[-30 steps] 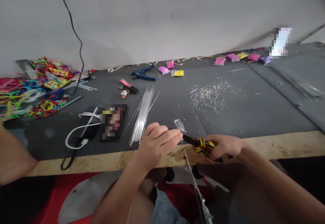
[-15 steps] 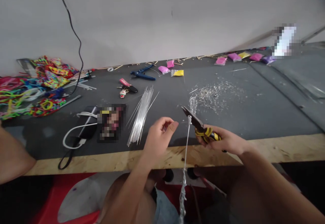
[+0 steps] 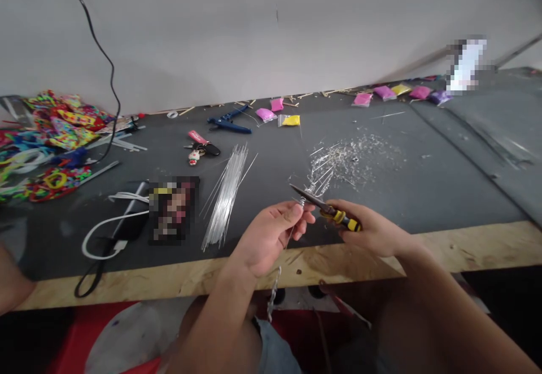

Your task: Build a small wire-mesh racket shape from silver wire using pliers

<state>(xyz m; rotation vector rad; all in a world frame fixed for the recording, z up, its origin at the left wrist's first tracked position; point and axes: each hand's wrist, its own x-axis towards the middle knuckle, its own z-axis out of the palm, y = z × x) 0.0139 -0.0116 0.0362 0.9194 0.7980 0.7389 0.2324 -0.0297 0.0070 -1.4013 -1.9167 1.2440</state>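
Note:
My right hand (image 3: 372,224) is wrapped round the yellow-and-black handles of long-nose pliers (image 3: 315,200), whose jaws point up and left. My left hand (image 3: 275,230) pinches a silvery twisted wire (image 3: 274,300) right beside the jaws. The wire's coiled top end lies at the pliers, and its lower, braided-looking length hangs below the table edge. I cannot tell whether the jaws grip the wire. Just beyond the jaws, short twisted wire pieces (image 3: 322,179) lie on the dark table. Left of my left hand rests a bundle of straight wires (image 3: 226,199).
Wire clippings (image 3: 364,153) are scattered beyond my hands. Blue-handled pliers (image 3: 231,122), keys (image 3: 205,147), small coloured packets (image 3: 266,115) and a cabled power bank (image 3: 131,216) lie about. Colourful packets (image 3: 71,120) pile up at left, where another person's arm (image 3: 12,281) shows.
My left hand has moved right and taken hold of the wire at the pliers. The pliers have tilted flatter, and the hanging wire has swung left and up.

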